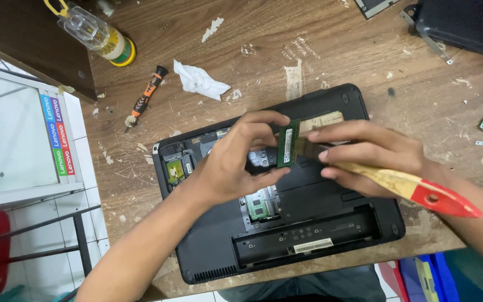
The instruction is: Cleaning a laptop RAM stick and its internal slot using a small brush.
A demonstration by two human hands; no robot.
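Flat green RAM stick [288, 144], bristly wood-handled brush [387, 182]

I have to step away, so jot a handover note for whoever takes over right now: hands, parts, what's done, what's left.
Left hand: holds the green memory module upright above the laptop.
Right hand: grips the red-handled brush, bristles against the module.
Laptop lies bottom-up on the wooden table, service cover off, battery bay empty.
Screwdriver and crumpled tissue lie behind it.
Left: module not yet back in its slot.
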